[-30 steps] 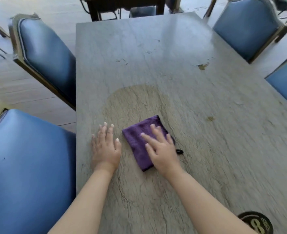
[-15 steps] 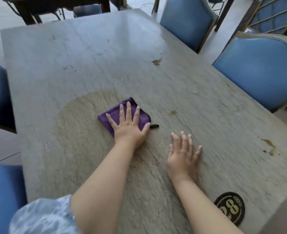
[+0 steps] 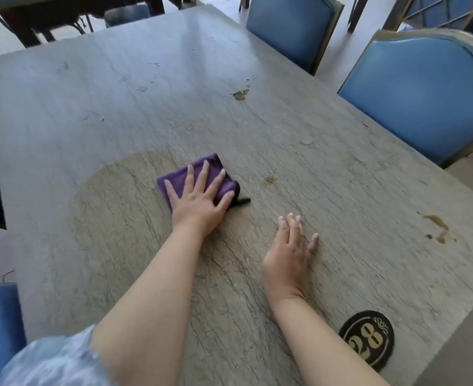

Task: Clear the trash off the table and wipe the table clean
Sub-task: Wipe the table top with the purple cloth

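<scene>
The left hand (image 3: 199, 201) pressed flat, fingers spread, on the purple cloth (image 3: 199, 174) mid-table (image 3: 341, 151), a brown spot (image 3: 270, 179) lying just right of its fingertips, while the right hand (image 3: 291, 252) rested open and flat nearer the table's near edge.

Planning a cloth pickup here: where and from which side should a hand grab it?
Probably the far-left edge of the cloth, from above: it lies flat and folded under the left hand, whose straight fingers cover the near right part. The black tag at its right corner is a thinner option.
</scene>
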Action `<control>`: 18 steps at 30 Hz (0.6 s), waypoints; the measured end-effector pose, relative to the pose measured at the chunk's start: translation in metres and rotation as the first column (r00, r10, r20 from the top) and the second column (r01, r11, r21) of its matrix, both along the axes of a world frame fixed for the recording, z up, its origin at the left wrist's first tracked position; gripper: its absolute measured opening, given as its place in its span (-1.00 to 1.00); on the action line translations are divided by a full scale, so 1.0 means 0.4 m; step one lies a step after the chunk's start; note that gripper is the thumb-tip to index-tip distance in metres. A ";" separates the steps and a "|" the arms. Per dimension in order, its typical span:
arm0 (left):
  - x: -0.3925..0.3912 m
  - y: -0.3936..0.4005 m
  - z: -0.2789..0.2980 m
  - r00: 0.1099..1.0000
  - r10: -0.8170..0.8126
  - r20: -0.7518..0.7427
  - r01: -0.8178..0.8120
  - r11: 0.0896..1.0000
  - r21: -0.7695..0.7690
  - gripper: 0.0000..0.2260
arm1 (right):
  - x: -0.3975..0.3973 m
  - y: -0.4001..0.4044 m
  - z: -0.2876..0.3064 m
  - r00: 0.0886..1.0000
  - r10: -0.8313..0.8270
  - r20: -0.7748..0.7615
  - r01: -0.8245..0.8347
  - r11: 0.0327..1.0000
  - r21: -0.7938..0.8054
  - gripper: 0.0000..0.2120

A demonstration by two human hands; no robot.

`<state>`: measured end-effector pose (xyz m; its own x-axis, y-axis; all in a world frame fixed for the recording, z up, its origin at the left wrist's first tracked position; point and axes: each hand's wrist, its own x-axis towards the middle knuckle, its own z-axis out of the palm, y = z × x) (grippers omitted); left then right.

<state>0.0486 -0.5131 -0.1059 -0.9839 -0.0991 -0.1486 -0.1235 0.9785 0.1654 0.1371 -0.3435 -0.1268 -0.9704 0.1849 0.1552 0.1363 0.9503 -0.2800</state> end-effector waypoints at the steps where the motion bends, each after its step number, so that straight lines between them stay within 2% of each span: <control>1: -0.027 0.030 0.001 0.997 0.077 0.030 -0.077 0.997 -0.002 -0.46 | -0.001 0.001 -0.001 1.000 -0.003 -0.006 0.003 1.000 0.004 -0.46; 3: -0.040 0.085 0.002 0.989 0.132 0.064 -0.131 0.991 -0.007 -0.46 | -0.001 0.003 -0.002 1.000 -0.001 -0.012 0.001 1.000 -0.006 -0.47; 4: -0.024 0.101 0.001 0.994 0.091 0.052 -0.091 0.996 -0.006 -0.46 | -0.003 0.003 -0.004 1.000 0.001 -0.011 -0.001 1.000 -0.020 -0.47; 6: 0.051 0.106 0.000 0.997 -0.080 0.004 0.080 0.997 0.002 -0.46 | -0.006 0.005 -0.007 0.999 -0.013 -0.038 0.011 0.998 -0.056 -0.48; 9: 0.231 0.067 -0.001 0.952 -0.301 -0.057 0.301 0.954 -0.011 -0.45 | -0.011 0.006 -0.006 0.995 -0.031 -0.100 0.015 0.987 -0.158 -0.50; 11: 0.357 0.020 -0.001 0.888 -0.450 -0.090 0.451 0.893 -0.014 -0.45 | -0.011 0.012 -0.005 0.994 -0.032 -0.104 0.008 0.975 -0.223 -0.51; 13: 0.461 -0.064 -0.007 0.774 -0.622 -0.117 0.622 0.782 -0.042 -0.46 | 0.000 0.017 0.001 0.996 -0.031 -0.087 0.005 0.958 -0.287 -0.51; 15: 0.502 -0.169 -0.014 0.703 -0.701 -0.121 0.701 0.712 -0.052 -0.46 | 0.022 0.010 0.009 0.998 -0.035 -0.044 0.019 0.948 -0.318 -0.50; 16: 0.500 -0.216 -0.016 0.721 -0.682 -0.125 0.681 0.730 -0.055 -0.46 | 0.043 -0.001 0.010 0.999 -0.045 -0.004 0.042 0.948 -0.317 -0.51; 18: 0.458 -0.273 -0.013 0.837 -0.538 -0.097 0.537 0.843 -0.037 -0.45 | 0.096 -0.032 0.009 0.997 -0.068 0.035 0.076 0.941 -0.330 -0.50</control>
